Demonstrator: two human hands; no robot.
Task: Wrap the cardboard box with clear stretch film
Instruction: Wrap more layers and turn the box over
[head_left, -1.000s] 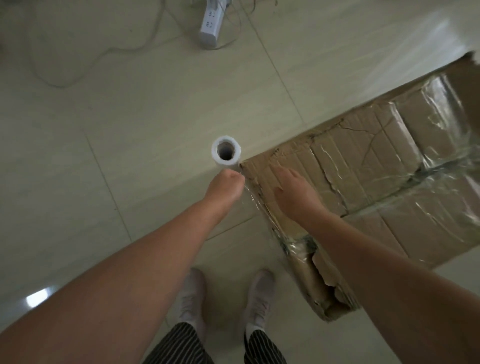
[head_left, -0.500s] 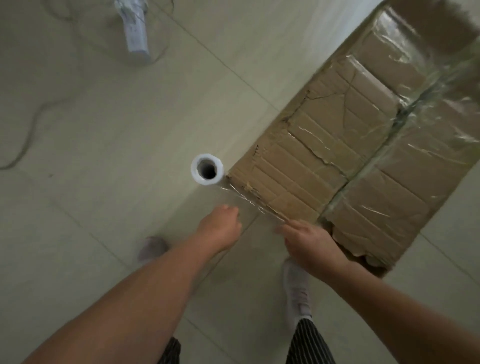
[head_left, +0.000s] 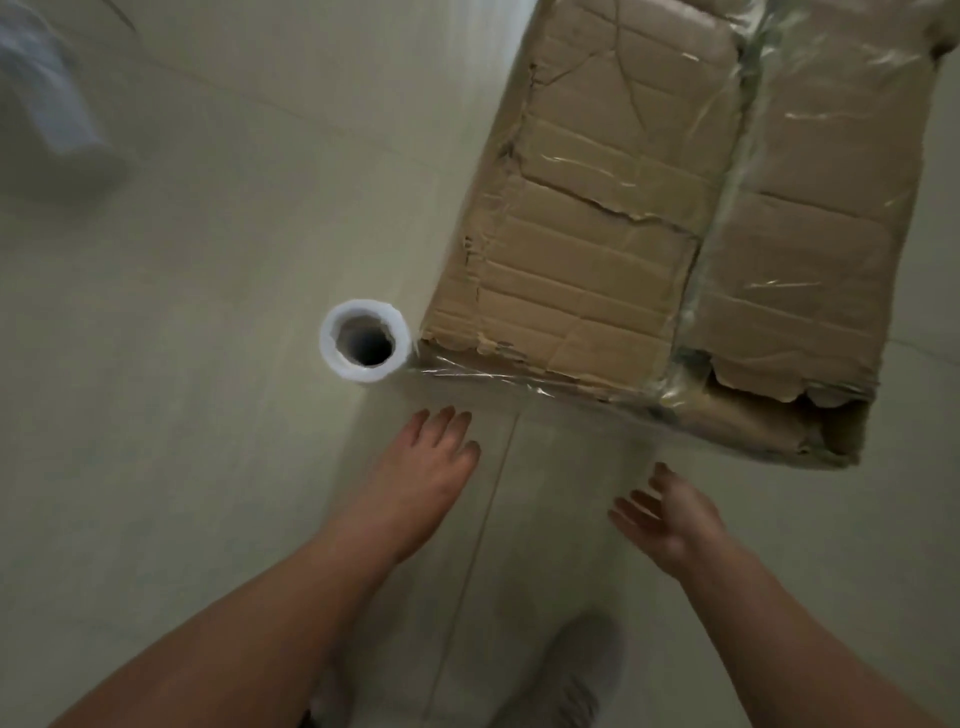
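From the head view, looking down past my forearms, both my hands are free and hold nothing. My left hand (head_left: 421, 483) reaches forward with the fingers straight and a little spread. My right hand (head_left: 670, 512) hangs beside it with the palm turned partly up and the fingers loose. Just ahead of my left fingertips the roll (head_left: 332, 338) stands on end on the floor (head_left: 208, 364), its hollow core facing up at me. It stands on its own there, which I judge is why neither hand needs to steady it. The box (head_left: 649, 208) sits ahead of my right hand, with its near corner just beside the roll. It is worn and torn along the edges, and glossy bands already cross its top. A strip of film (head_left: 493, 376) runs from the roll along the near edge of the box, beyond both sets of fingers, so the roll sits where the next turn would begin. I cannot tell whether my left fingers touch the film, because the clear sheet is barely visible. My open hands look ready either to smooth that strip down or to take up the roll. One shoe (head_left: 576, 670) shows below my wrists.
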